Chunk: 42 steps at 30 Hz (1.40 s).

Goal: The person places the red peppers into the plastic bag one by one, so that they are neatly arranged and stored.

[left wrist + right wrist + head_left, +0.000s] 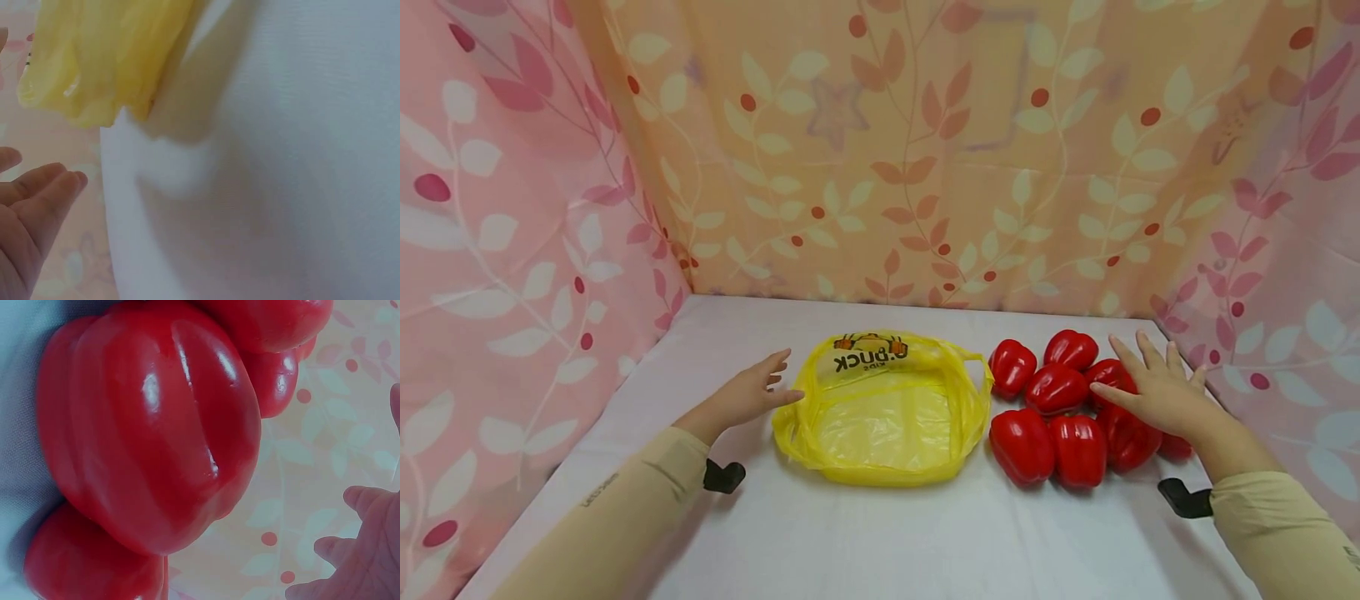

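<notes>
A yellow plastic bag [880,475] with a printed duck logo lies on the table, its mouth spread wide toward the head camera. At the bag's left edge is my left hand [745,400], fingers relaxed and nothing in them; the left wrist view shows this hand [31,219] just beside the yellow bag [106,62]. Several shiny red bell peppers [1022,446] sit in a cluster to the right of the bag. Over the right side of that cluster my right hand [1165,396] is spread, holding nothing. One large bell pepper [150,425] fills much of the right wrist view, apart from the fingers [369,550].
A white cloth covers the table [880,542]. Floral curtains [895,167] stand behind and on both sides. Black wrist mounts [1183,498] stick out below both forearms. One bag handle [973,362] reaches close to the nearest peppers.
</notes>
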Available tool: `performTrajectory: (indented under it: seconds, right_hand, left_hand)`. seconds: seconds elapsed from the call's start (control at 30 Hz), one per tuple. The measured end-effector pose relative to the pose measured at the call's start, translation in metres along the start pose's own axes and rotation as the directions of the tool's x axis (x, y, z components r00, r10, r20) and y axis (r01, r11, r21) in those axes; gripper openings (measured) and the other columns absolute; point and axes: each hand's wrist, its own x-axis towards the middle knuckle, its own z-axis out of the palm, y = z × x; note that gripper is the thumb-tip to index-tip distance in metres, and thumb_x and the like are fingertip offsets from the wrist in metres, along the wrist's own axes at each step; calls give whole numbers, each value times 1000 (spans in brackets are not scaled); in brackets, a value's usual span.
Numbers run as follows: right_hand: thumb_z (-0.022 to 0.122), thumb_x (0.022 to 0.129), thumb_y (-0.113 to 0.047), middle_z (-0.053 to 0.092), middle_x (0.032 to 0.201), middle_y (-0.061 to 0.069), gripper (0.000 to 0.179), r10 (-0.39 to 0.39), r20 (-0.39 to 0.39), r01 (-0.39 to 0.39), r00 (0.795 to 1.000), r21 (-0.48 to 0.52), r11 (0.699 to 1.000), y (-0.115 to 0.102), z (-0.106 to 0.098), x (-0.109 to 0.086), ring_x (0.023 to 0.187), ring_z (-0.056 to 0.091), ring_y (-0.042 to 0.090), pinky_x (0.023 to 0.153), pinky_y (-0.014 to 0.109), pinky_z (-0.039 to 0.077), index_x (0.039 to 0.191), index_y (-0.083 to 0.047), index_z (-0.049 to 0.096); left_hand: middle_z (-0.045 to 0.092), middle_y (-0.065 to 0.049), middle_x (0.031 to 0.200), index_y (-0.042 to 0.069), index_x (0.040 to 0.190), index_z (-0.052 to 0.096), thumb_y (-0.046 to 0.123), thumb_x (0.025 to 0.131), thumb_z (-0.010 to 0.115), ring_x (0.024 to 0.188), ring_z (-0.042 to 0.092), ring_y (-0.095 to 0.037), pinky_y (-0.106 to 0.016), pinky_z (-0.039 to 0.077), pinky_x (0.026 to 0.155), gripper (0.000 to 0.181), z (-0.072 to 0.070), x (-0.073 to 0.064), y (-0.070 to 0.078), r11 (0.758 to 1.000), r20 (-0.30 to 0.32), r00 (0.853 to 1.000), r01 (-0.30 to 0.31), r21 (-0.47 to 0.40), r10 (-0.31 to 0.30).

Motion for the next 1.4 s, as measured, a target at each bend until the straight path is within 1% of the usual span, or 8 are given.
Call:
performTrajectory:
  seconds: [0.17, 0.4, 0.57, 0.7, 0.87, 1.13, 1.3, 1.4]
  right_hand:
    - [49, 79, -67, -13, 141, 35, 101, 1, -3, -1, 1000, 4, 1000, 1, 1, 1, 119, -23, 61, 77, 75, -21, 146, -13, -4]
    - [48, 79, -67, -14, 141, 35, 101, 1, 0, -1, 1000, 9, 1000, 4, 3, 1, 119, -22, 61, 76, 75, -21, 146, -13, -5]
    - [47, 78, -69, -14, 141, 35, 102, 5, -1, -5, 1000, 11, 1000, 6, 4, 2, 119, -23, 61, 76, 74, -22, 146, -13, -5]
    - [47, 78, -68, -14, 141, 35, 101, 7, -1, -7, 1000, 15, 1000, 7, 5, 2, 119, -24, 60, 76, 74, -21, 146, -13, -5]
    - [48, 80, -65, -14, 141, 35, 100, 3, 1, -3, 1000, 22, 1000, 8, 6, 2, 118, -25, 60, 76, 73, -23, 146, -12, -5]
    - [48, 80, -65, -14, 141, 35, 100, 4, 2, -4, 1000, 26, 1000, 8, 7, 1, 118, -25, 61, 76, 73, -23, 145, -12, -4]
    - [48, 80, -65, -15, 141, 35, 100, 11, 0, -11, 1000, 17, 1000, 10, 4, 1, 119, -23, 61, 77, 76, -17, 145, -12, -6]
    - [47, 81, -65, -15, 141, 34, 99, 11, -10, -11, 1000, 8, 1000, 13, 2, 1, 119, -22, 61, 79, 77, -12, 145, -12, -6]
  left_hand:
    - [41, -17, 137, 13, 146, 16, 48, 78, 67, 122, 43, -35, -48, 37, 97, 93, 7, 3, -2, 999, -43, 999, 29, -14, -29]
    - [52, -14, 125, 9, 144, 25, 48, 74, 70, 111, 51, -29, -44, 43, 92, 92, 19, 12, -3, 995, -45, 994, 102, 7, -102]
    - [58, -9, 112, 8, 139, 38, 42, 77, 70, 97, 52, -23, -39, 46, 86, 77, 22, 14, 0, 990, -89, 987, 136, 46, -131]
    - [60, -6, 102, 7, 127, 53, 33, 80, 69, 89, 51, -22, -35, 47, 80, 56, 22, 13, 2, 986, -116, 981, 161, 39, -156]
    - [59, -4, 96, 7, 118, 60, 22, 82, 68, 87, 50, -21, -31, 46, 76, 40, 24, 15, 2, 985, -125, 978, 171, 27, -167]
    - [58, -4, 94, 8, 114, 62, 15, 83, 67, 88, 49, -20, -28, 47, 75, 32, 27, 17, 8, 980, -126, 971, 199, -31, -201]
    - [59, -4, 93, 7, 113, 63, 15, 84, 65, 86, 50, -20, -28, 47, 75, 29, 27, 17, 7, 980, -124, 973, 194, -36, -197]
    - [60, -4, 92, 7, 112, 64, 15, 85, 65, 85, 51, -19, -27, 47, 74, 28, 28, 19, 4, 978, -117, 973, 194, -72, -201]
